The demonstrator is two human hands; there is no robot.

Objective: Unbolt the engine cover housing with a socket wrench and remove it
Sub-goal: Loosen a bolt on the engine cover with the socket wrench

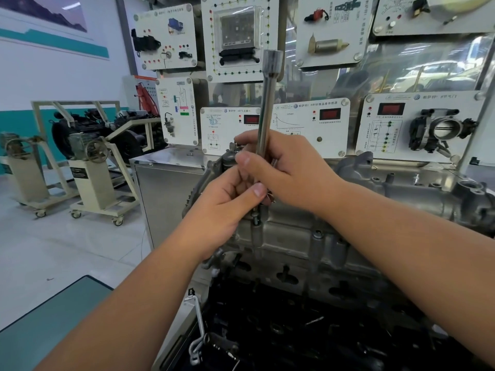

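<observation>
Steel, polished and rigid, makes up the socket wrench (267, 103), a long shaft standing nearly upright with a socket cup at its top end. The right hand (278, 170) has its fingers curled round the lower shaft; the left hand (227, 207), just below and touching it, pinches the foot of the tool where it meets a bolt (255, 219). Whether the tool is fully seated on that bolt is hidden by the fingers. A smooth shaft like this probably slips in a sweaty palm, so a firm wrap low down, near the bolt, seems wise, with the upper length left free.

Beneath both hands sits the engine cover housing (294, 236), a grey cast-metal piece still on the engine. It looks heavy, stiff and sharp-edged; lifting it likely wants both hands spread along its long sides once every bolt is out. Another bolt head (317, 232) shows to the right of the grip.

Behind the wrench hang white training panels (310, 127) with gauges and car parts. Far left of the hands, engine stands on castors (91, 170) sit on a pale tiled floor (80, 250).
</observation>
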